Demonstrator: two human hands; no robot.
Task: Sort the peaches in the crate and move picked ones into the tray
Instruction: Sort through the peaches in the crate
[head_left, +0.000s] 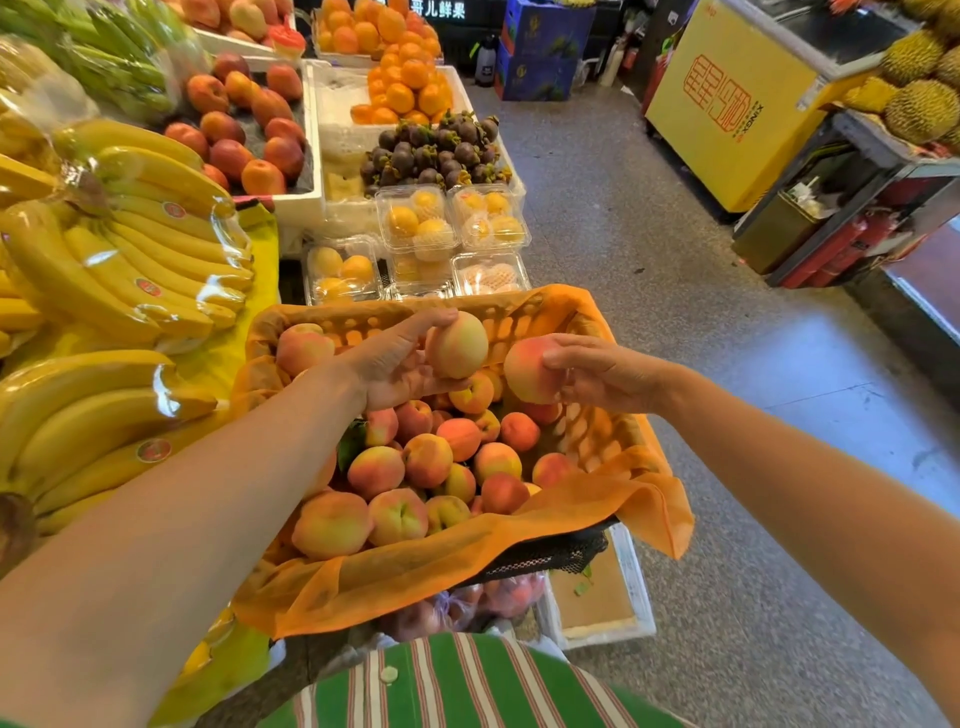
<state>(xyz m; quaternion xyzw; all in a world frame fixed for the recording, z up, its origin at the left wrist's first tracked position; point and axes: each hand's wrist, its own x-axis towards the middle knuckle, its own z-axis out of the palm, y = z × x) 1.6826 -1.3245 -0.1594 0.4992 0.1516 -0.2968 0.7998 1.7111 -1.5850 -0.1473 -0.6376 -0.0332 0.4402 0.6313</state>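
Note:
An orange-lined crate (524, 525) in front of me holds several pink-yellow peaches (426, 460). Above its far half, my left hand (387, 364) grips a pale yellow peach (457, 345). Just to the right, my right hand (602, 371) holds a redder peach (527, 371) by the fingertips. The two held peaches sit close together, a small gap between them. A white foam tray (636, 577) lies low on the floor at the crate's right, partly hidden under the liner.
Wrapped banana bunches (130, 249) fill the stand on the left. Beyond the crate are clear boxes of yellow fruit (415, 223), mangosteens (436, 150), oranges and nectarines. The open floor aisle (675, 291) runs on the right, with a yellow freezer (727, 104) and durians farther off.

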